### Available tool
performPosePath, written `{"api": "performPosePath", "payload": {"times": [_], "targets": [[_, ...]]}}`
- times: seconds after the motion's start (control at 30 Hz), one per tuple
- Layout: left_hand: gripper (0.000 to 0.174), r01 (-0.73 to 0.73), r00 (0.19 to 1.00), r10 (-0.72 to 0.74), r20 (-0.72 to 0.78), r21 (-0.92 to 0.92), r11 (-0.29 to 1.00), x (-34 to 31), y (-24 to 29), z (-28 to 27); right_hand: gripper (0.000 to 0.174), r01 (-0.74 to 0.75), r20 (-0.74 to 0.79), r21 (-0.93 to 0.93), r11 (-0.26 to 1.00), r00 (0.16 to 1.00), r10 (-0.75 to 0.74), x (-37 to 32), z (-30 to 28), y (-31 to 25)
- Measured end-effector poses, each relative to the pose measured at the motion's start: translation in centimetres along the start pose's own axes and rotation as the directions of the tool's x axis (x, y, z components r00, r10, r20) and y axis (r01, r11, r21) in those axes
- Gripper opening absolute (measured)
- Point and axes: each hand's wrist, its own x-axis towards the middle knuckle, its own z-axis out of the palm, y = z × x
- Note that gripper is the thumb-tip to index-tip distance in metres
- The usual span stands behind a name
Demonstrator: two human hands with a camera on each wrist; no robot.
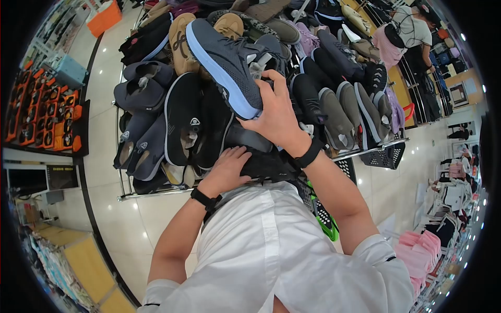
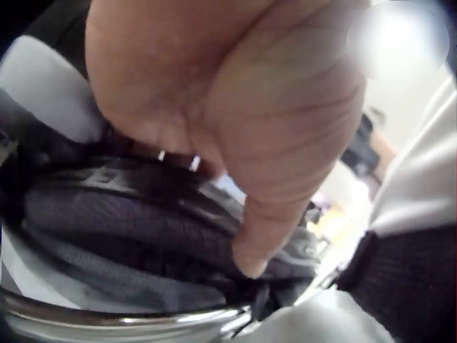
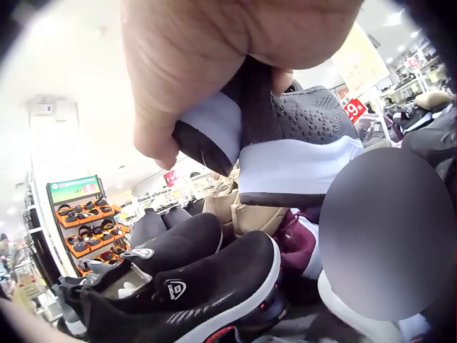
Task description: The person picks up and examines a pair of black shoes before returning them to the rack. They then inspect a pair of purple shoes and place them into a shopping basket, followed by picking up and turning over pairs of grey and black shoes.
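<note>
A dark grey knit shoe (image 1: 227, 62) with a pale blue sole is held up over the pile by the right hand (image 1: 276, 112), its thumb and fingers gripping the heel end. In the right wrist view the hand (image 3: 228, 57) pinches the heel of that shoe (image 3: 314, 114), sole downward. The left hand (image 1: 224, 172) rests on dark items at the near edge of the rack, fingers extended. In the left wrist view the left hand (image 2: 235, 107) lies over dark footwear (image 2: 128, 221); its fingertips are partly hidden.
Black slip-on shoes (image 1: 182, 117), tan shoes (image 1: 183, 44) and grey shoes (image 1: 334, 117) crowd the rack. Its metal rail (image 1: 156, 193) runs along the near side. Orange shelves (image 1: 49, 112) stand left. A person (image 1: 412, 36) is at the upper right. A black basket (image 1: 383, 156) sits below the rack's right end.
</note>
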Motion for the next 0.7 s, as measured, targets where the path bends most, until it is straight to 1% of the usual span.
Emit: {"api": "performPosePath", "payload": {"times": [0.03,0.13,0.27,0.33,0.37,0.43,0.47,0.53,0.57,0.63,0.67,0.7], "targets": [[0.076,-0.004,1.000,0.005,-0.017,0.037,0.999,0.0,0.0,0.3,0.084,0.013,0.001,-0.002,1.000,1.000,-0.013,0.1,0.1,-0.1],[0.074,0.000,0.998,0.002,-0.063,0.039,0.999,0.4,-0.3,1.6,0.083,0.004,-0.011,0.017,1.000,1.000,-0.004,0.3,0.1,-0.7],[0.075,0.030,0.996,-0.027,-0.081,0.043,0.999,0.3,-0.4,2.2,0.083,0.000,-0.014,0.050,0.999,1.000,0.000,0.4,0.5,-1.2],[0.075,0.020,0.996,-0.018,-0.088,0.028,0.999,0.2,-0.5,2.2,0.082,0.001,-0.022,-0.003,1.000,1.000,-0.002,0.4,0.9,-1.4],[0.075,0.027,0.995,-0.024,-0.096,0.026,0.999,0.2,-0.4,2.1,0.082,0.010,-0.016,0.000,1.000,1.000,-0.010,0.3,1.3,-1.5],[0.072,0.024,0.993,-0.020,-0.118,0.028,0.999,0.1,-0.3,2.2,0.086,-0.026,-0.055,-0.085,0.996,0.998,0.021,-0.7,2.7,-1.5],[0.072,0.028,0.992,-0.025,-0.126,0.027,0.999,0.1,-0.3,2.2,0.086,-0.017,-0.052,-0.083,0.996,0.999,0.013,-1.5,3.6,-1.4],[0.074,0.020,0.992,-0.021,-0.124,-0.014,1.000,0.1,-0.3,2.1,0.088,-0.094,0.121,-0.162,0.982,0.986,0.114,-3.5,5.6,-0.7],[0.074,0.022,0.992,-0.024,-0.127,-0.015,1.000,0.0,-0.4,2.1,0.089,-0.042,0.317,-0.221,0.974,0.942,0.113,-4.3,6.3,0.0],[0.076,0.111,0.993,-0.113,-0.041,-0.045,0.993,-0.1,-0.7,2.1,0.085,0.070,0.311,-0.180,0.981,0.950,-0.010,-6.2,8.1,0.7],[0.076,0.112,0.993,-0.113,-0.042,-0.044,0.993,-0.1,-0.8,2.2,0.079,0.049,0.286,-0.174,0.984,0.958,0.003,-6.5,8.3,0.8],[0.076,0.092,0.992,-0.097,-0.078,-0.072,0.993,-0.3,-0.9,2.3,0.079,0.048,0.282,-0.176,0.983,0.960,0.004,-6.6,8.5,1.0]]}}
